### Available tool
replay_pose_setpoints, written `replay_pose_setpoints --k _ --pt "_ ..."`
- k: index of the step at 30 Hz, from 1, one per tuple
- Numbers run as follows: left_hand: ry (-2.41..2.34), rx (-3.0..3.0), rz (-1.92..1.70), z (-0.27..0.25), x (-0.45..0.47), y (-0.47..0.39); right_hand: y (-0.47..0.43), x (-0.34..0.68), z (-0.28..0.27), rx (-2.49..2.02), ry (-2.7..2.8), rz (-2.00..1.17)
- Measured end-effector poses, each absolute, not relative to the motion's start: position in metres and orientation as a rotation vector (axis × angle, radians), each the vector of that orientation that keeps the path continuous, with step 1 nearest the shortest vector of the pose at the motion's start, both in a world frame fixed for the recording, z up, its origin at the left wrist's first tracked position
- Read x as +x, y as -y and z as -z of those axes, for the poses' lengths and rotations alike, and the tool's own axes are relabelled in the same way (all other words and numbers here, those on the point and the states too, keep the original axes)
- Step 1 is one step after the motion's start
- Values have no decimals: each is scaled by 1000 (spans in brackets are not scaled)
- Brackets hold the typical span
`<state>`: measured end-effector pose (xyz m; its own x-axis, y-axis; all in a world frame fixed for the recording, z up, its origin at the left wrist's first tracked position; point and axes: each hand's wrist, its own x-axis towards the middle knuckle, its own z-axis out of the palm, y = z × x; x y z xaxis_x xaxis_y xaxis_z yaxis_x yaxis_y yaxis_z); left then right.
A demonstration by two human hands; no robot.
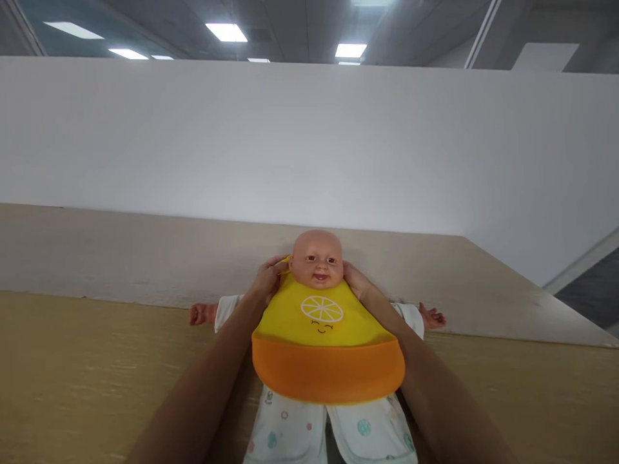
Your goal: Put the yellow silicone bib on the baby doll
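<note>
A baby doll (pixel 316 248) lies face up in white printed clothes (pixel 285 428), its arms spread to both sides. Over its chest is a yellow bib (pixel 290 309) with a white citrus slice and a smiling face, ending in an orange catch pocket (pixel 329 370). Beside the doll's head, on the left, my left hand (pixel 268 277) is closed on a yellow strap of the bib. My right hand (pixel 356 280) curls against the other side of the neck, at the bib's upper edge. Its fingertips are hidden behind the neck, so what they grip cannot be seen.
Beneath the doll is a tan surface (pixel 97 374), with a paler strip (pixel 120 251) running behind it. A white partition (pixel 290 142) stands at the back. To the right, the doll's hand (pixel 432 317) sticks out past my forearm.
</note>
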<state>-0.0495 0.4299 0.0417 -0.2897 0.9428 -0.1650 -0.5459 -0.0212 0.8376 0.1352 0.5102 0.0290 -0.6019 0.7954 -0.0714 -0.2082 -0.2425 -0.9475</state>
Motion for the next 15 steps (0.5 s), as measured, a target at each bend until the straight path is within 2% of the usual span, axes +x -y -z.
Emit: replay_pose_setpoints --k 15 --pt "-1141 672 -1458 -50 -48 -425 -520 137 -22 -784 1370 -2099"
